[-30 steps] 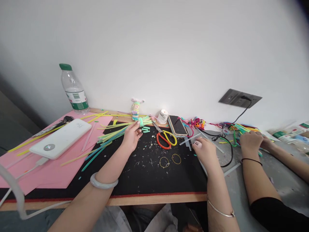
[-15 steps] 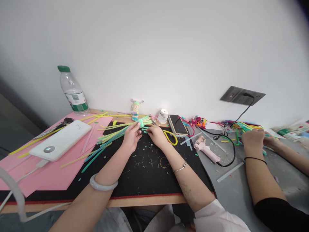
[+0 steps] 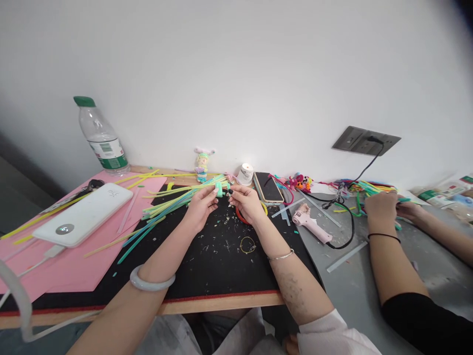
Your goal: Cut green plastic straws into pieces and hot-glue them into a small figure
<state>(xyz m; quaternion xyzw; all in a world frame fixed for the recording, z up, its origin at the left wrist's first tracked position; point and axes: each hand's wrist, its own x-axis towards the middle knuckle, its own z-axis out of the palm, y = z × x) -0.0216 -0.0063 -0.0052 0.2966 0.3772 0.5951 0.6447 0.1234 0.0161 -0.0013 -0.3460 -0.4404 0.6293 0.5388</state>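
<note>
My left hand (image 3: 202,204) pinches a small mint-green folded piece, which looks like bent pipe cleaner (image 3: 219,189), above the black mat (image 3: 221,271). Close to its right side, my right hand (image 3: 247,201) has thumb and forefinger pressed together. A tiny dark bit shows at those fingertips, too small to name. Beneath the right hand, a red curved loop (image 3: 240,216) and a yellow loop (image 3: 264,208) are partly covered. Left of my hands lies a loose bundle of green, yellow and blue pipe cleaners (image 3: 158,211).
Along the wall stand a bottle (image 3: 101,138), a small doll (image 3: 202,165) and a white cup (image 3: 245,174). A phone (image 3: 269,188) and pink glue gun (image 3: 312,224) lie right. A power bank (image 3: 83,214) rests on pink paper (image 3: 88,268). Another person's hands (image 3: 382,207) work at far right.
My right hand has lifted from the mat and come near the mint-green piece, its fingers now pinched. The red loop has come into view under it. The whole view has shifted slightly.
</note>
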